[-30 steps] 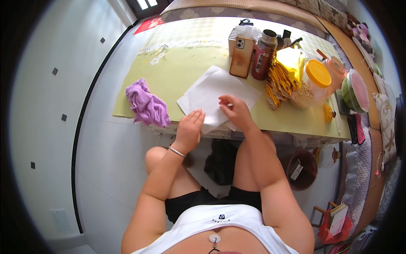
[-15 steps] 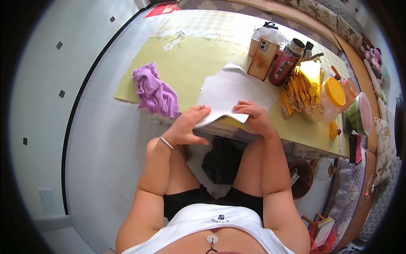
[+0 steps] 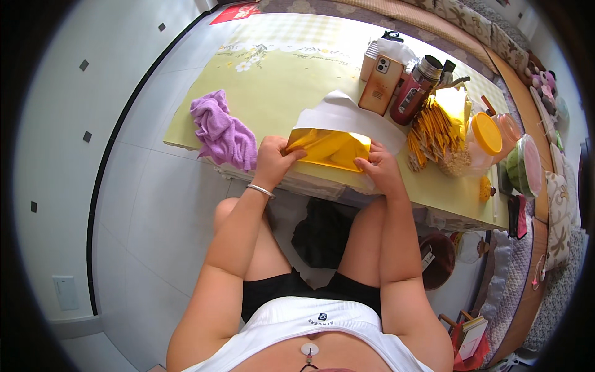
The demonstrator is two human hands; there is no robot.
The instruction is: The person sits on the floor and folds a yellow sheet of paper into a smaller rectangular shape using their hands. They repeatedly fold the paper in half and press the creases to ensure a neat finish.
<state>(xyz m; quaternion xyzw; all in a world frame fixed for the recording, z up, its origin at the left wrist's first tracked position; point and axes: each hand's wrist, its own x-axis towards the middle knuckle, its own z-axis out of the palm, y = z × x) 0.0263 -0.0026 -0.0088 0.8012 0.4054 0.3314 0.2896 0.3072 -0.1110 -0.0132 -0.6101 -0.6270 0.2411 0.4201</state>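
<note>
While both hands work at the near edge of the worktop (image 3: 279, 80), a shiny gold sheet (image 3: 328, 149) stretches between them. The left hand (image 3: 273, 160) pinches its left end, the thumb laid on the gold face and the fingers curled round behind. The right hand (image 3: 382, 168) grips the opposite end in a similar way, with its thumb near the lower right corner. Held so, the sheet forms a wide band, lightly creased, with its lower edge running close to the worktop's front.

Just beyond the hands, white paper (image 3: 338, 110) lies flat, reaching out past the gold on the far side and to the right; whether it joins the gold sheet is hard to tell. To the left of the left hand, just beside it, a crumpled purple cloth (image 3: 222, 133) rests at the worktop's edge. Ahead of the right hand stand a phone (image 3: 380, 87), tilted back with its camera side showing, and a dark red bottle (image 3: 414, 96). Right of the right hand sits a bunch of gold packets (image 3: 431, 127), and farther right a clear jar (image 3: 478, 152) with a yellow lid (image 3: 487, 132). A silver bracelet (image 3: 261, 190) circles the left wrist.
</note>
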